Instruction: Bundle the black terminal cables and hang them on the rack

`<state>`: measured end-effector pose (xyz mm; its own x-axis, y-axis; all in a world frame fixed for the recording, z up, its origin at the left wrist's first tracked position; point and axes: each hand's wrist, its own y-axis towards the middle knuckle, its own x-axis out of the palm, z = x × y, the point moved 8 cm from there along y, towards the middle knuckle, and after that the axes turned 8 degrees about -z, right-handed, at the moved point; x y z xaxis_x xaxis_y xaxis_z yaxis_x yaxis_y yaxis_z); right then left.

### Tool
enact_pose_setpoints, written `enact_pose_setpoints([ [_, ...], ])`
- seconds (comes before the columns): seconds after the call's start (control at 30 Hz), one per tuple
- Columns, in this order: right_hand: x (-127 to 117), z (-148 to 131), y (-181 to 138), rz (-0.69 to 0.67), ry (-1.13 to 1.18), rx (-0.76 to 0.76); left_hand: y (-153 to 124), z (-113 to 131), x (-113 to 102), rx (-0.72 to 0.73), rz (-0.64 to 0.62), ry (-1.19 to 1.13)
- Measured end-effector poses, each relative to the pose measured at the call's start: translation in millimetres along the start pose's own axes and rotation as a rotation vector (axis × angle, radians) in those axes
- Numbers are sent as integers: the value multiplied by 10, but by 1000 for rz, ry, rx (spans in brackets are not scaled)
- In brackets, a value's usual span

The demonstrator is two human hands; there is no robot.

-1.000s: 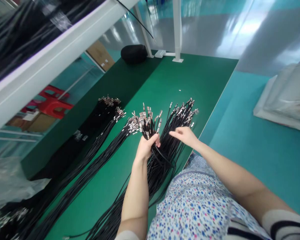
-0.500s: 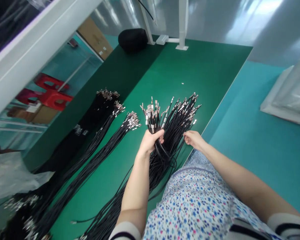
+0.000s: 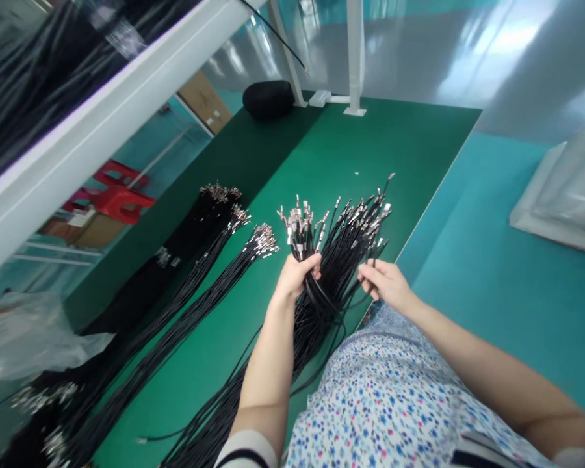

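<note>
My left hand [image 3: 296,275] is closed round a small bunch of black cables [image 3: 299,231] with metal end connectors, held upright above the green table [image 3: 331,149]. My right hand [image 3: 384,281] pinches a single black cable out of the large loose bundle [image 3: 353,227] lying to the right of the held bunch, near the table's right edge. The bundle's cables trail back under my arms toward me.
Further bundles of black cables [image 3: 214,260] lie in long rows on the left of the table. A black pouch [image 3: 268,99] sits at the far end by white frame posts [image 3: 355,58]. A white shelf rail [image 3: 92,123] crosses overhead on the left; clear plastic [image 3: 24,338] lies lower left.
My right hand has drawn back from the connector ends toward me and closed on one cable. The left hand has kept its bunch in nearly the same place.
</note>
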<state>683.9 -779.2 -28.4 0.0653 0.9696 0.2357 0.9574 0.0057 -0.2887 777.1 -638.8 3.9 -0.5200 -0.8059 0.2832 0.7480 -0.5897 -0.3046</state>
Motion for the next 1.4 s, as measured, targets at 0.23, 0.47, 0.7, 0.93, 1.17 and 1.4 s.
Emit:
enact_pose_setpoints([
  [0.23,288,-188,-94,-271,-252,-5,-13,-13,-121,47,65,-47],
  [0.47,343,-97,-71,-239,-84,90,-20,-42,-71,0,-49,-33],
  [0.7,682,-225,-7,-434,-328,-3,-79,-83,52,2,-117,-183],
  [0.93,964,89,399,-484,-189,-5,-261,-110,-107,66,-13,-264],
  [1.17,952,-90,362,-173,-323,-287,-265,-66,-190,99,148,-206],
  [1.4,879,-250,466,-171,-412,-272,-170,47,-172,137,89,-126],
])
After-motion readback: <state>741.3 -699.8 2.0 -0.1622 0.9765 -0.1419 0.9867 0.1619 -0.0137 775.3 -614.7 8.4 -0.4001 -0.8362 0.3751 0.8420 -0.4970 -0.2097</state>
